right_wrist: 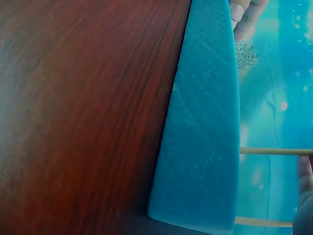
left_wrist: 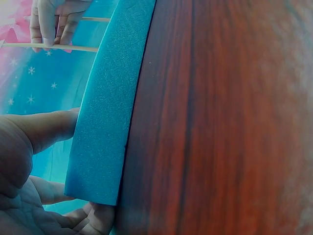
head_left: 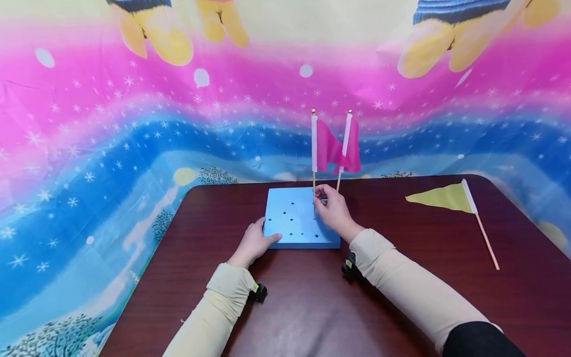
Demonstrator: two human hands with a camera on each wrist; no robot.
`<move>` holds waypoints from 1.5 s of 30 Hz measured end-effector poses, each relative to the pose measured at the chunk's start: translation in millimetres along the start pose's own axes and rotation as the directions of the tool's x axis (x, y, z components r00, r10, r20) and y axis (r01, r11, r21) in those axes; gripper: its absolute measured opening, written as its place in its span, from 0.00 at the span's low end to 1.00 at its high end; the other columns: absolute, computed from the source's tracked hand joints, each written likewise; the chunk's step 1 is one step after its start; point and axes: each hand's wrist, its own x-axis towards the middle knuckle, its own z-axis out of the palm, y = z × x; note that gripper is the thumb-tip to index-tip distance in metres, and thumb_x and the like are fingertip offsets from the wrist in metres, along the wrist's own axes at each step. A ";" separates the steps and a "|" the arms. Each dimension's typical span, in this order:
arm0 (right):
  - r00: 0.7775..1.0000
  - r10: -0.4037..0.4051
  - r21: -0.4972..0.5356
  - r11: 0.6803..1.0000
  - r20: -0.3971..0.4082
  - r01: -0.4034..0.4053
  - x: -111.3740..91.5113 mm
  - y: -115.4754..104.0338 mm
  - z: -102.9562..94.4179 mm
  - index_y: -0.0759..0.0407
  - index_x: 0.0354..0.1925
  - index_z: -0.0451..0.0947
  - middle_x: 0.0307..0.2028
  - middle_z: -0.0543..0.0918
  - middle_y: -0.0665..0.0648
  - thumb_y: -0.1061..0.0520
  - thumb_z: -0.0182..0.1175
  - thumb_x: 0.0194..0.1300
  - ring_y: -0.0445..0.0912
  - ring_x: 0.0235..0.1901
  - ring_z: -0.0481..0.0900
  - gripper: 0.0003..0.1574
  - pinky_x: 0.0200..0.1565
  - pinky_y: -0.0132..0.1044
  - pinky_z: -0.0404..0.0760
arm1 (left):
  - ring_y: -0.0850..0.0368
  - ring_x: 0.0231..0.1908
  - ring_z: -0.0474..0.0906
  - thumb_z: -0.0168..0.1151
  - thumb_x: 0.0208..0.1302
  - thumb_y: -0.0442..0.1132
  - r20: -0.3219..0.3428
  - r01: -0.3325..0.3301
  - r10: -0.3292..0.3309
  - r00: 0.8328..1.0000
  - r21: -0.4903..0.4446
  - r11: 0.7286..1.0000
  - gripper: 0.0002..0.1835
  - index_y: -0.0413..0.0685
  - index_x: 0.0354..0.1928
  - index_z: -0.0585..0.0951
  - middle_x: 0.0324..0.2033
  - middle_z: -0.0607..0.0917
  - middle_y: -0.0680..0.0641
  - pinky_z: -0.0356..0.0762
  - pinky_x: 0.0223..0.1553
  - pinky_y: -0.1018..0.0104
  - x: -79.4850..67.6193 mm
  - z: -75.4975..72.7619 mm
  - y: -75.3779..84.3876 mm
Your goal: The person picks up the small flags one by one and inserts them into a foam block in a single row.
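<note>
Flag (head_left: 326,145) pinched by stick (head_left: 314,182) in right hand (head_left: 334,210), block (head_left: 298,225) gripped in left hand (head_left: 253,243)! Probably light, soft-topped, stiff-stemmed: best held low.

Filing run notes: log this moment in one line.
left hand: holds blue board | right hand: pinches left pink flag | yellow flag: on table

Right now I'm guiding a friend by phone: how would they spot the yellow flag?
On the dark red-brown table, find the light-blue board. Well to its right is the yellow flag; unlike the two raised pink flags, it lies flat.
</note>
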 end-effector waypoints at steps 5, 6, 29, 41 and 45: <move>1.000 -0.004 -0.016 1.000 0.000 0.004 -0.8 3.7 3.0 0.69 0.51 0.76 0.45 0.80 0.64 0.67 0.59 0.73 0.56 0.48 0.80 0.10 0.54 0.50 0.82 | 0.36 0.73 0.61 0.69 0.70 0.46 -0.003 -0.002 0.002 1.000 0.001 1.000 0.44 0.34 0.79 0.59 0.73 0.64 0.30 0.66 0.68 0.42 -0.3 -0.8 1.7; 1.000 -0.008 -0.016 1.000 -0.001 0.008 -1.0 4.3 3.7 0.68 0.50 0.76 0.45 0.80 0.65 0.68 0.59 0.73 0.56 0.48 0.79 0.09 0.54 0.50 0.82 | 0.36 0.73 0.61 0.69 0.70 0.46 -0.005 -0.003 0.003 1.000 -0.001 1.000 0.44 0.34 0.79 0.59 0.73 0.64 0.30 0.65 0.68 0.42 -0.2 -0.9 1.9; 0.999 -0.050 -0.051 0.997 0.004 0.050 -7.8 19.0 8.7 0.70 0.49 0.76 0.43 0.81 0.65 0.68 0.58 0.72 0.56 0.46 0.81 0.08 0.51 0.50 0.84 | 0.36 0.74 0.59 0.69 0.70 0.46 0.005 0.010 -0.010 1.000 0.012 1.000 0.44 0.34 0.79 0.59 0.74 0.63 0.30 0.64 0.69 0.42 2.4 0.6 2.5; 1.000 -0.025 -0.054 0.998 -0.006 0.025 -12.3 15.8 6.1 0.68 0.49 0.76 0.43 0.82 0.65 0.67 0.59 0.72 0.55 0.46 0.81 0.08 0.52 0.50 0.84 | 0.36 0.74 0.58 0.69 0.70 0.46 0.010 0.009 -0.009 1.000 -0.001 1.000 0.45 0.34 0.79 0.58 0.74 0.63 0.30 0.64 0.70 0.43 2.4 1.3 1.8; 1.000 -0.017 -0.061 0.998 -0.003 0.016 -14.7 12.7 2.3 0.67 0.50 0.77 0.44 0.84 0.64 0.67 0.59 0.72 0.55 0.47 0.82 0.10 0.53 0.50 0.83 | 0.36 0.75 0.58 0.69 0.70 0.47 0.008 0.017 -0.017 1.000 0.000 1.000 0.45 0.36 0.79 0.58 0.75 0.62 0.31 0.64 0.70 0.43 1.8 0.6 1.3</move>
